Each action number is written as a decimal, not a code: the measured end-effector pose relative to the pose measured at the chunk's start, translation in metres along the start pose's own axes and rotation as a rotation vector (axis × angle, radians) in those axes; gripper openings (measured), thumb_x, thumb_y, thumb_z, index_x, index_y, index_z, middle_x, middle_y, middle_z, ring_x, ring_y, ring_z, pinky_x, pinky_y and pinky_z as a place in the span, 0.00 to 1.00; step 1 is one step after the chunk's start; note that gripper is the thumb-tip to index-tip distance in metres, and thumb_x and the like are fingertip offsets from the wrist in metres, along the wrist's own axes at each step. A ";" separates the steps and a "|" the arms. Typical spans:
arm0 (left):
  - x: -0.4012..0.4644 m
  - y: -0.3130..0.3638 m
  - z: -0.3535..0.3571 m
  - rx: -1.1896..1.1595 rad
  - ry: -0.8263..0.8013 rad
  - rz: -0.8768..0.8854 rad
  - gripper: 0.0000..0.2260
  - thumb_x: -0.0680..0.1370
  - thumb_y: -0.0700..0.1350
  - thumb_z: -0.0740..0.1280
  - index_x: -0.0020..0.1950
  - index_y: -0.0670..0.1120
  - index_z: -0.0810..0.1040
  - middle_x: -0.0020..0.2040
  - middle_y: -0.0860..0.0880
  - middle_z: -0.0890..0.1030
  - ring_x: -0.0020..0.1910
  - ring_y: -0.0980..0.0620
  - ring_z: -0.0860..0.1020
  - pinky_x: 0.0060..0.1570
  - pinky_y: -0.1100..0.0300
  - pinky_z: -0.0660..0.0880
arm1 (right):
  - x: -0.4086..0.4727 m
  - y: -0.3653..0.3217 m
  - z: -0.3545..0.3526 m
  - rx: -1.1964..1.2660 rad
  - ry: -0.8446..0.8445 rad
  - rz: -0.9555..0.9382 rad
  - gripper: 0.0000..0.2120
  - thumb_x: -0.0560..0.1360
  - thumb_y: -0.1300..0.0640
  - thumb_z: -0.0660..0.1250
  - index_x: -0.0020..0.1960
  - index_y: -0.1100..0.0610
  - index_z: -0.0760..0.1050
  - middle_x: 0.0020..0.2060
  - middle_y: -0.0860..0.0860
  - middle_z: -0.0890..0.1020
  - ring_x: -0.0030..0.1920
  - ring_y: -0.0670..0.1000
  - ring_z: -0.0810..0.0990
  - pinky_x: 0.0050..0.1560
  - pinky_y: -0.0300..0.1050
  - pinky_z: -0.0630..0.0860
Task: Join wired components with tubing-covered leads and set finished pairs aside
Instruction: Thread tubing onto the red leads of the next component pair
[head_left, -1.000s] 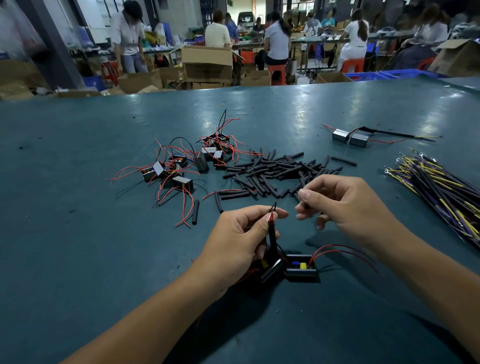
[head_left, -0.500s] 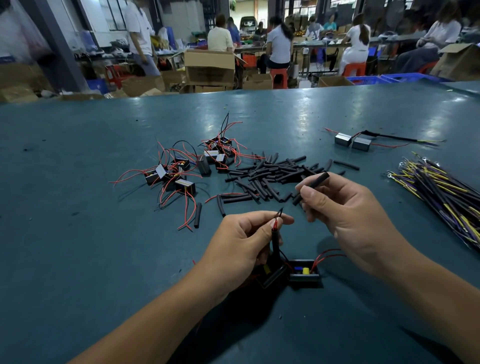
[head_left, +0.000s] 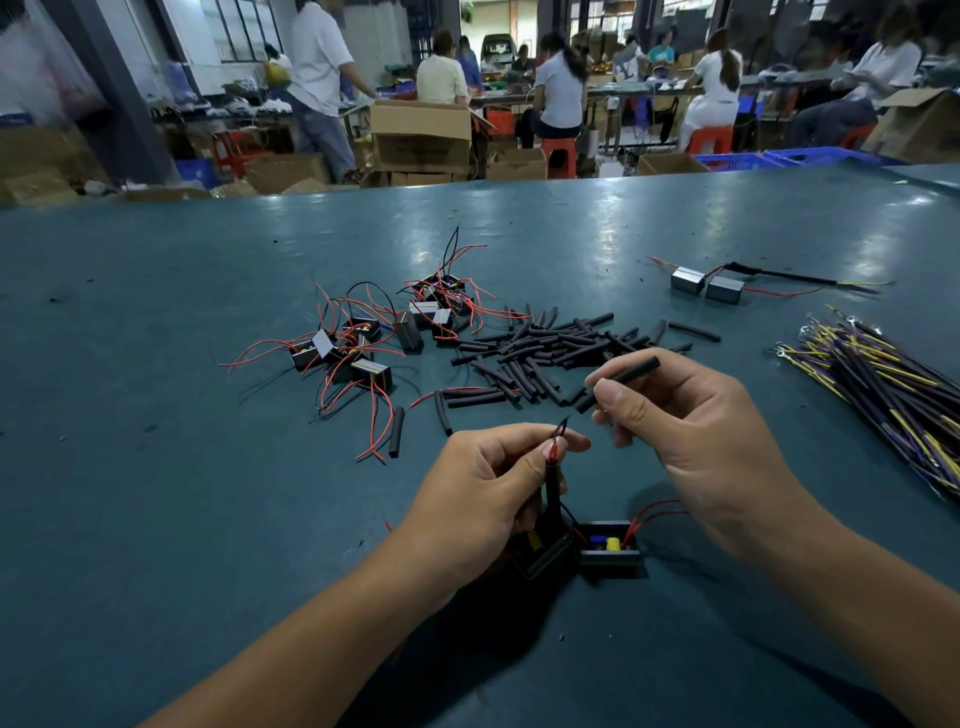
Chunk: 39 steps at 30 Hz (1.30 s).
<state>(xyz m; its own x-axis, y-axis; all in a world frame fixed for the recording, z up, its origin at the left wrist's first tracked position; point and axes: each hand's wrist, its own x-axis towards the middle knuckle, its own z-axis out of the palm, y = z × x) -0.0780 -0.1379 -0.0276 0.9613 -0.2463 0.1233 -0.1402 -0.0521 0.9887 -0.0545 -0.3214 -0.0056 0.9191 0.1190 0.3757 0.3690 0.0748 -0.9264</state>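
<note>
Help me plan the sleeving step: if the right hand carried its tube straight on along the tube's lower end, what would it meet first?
Probably the twisted wire tips pinched up by the left hand. The right hand aims its black tube down-left at them, with only air between; depth is uncertain.

A short black tubing piece (head_left: 621, 381) is being pinched by the right hand (head_left: 696, 436) while twisted red leads (head_left: 555, 451) are being held upright by the left hand (head_left: 488, 488).
</note>
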 end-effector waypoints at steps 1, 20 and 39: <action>0.000 0.000 0.000 0.001 -0.001 -0.002 0.10 0.81 0.45 0.64 0.54 0.48 0.85 0.35 0.51 0.78 0.31 0.49 0.68 0.31 0.61 0.65 | 0.000 0.000 0.000 -0.002 0.002 -0.001 0.06 0.71 0.53 0.72 0.45 0.55 0.83 0.34 0.53 0.82 0.35 0.48 0.78 0.37 0.38 0.76; -0.003 0.006 -0.002 0.046 -0.045 0.041 0.09 0.81 0.43 0.65 0.56 0.45 0.84 0.34 0.49 0.74 0.31 0.53 0.69 0.34 0.61 0.67 | -0.006 -0.006 0.009 -0.055 -0.090 -0.010 0.08 0.71 0.55 0.72 0.46 0.60 0.82 0.34 0.50 0.84 0.36 0.44 0.82 0.38 0.33 0.76; -0.004 0.007 -0.001 0.105 0.100 0.140 0.05 0.75 0.46 0.68 0.49 0.49 0.82 0.42 0.48 0.82 0.35 0.53 0.75 0.37 0.60 0.73 | -0.007 0.007 -0.002 -0.501 -0.332 -0.044 0.05 0.75 0.50 0.74 0.41 0.43 0.81 0.30 0.43 0.80 0.30 0.49 0.73 0.33 0.50 0.72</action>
<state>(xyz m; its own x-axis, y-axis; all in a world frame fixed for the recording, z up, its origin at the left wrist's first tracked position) -0.0825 -0.1365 -0.0209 0.9489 -0.1607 0.2717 -0.2928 -0.1262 0.9478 -0.0582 -0.3239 -0.0146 0.8387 0.4354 0.3271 0.5004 -0.3792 -0.7783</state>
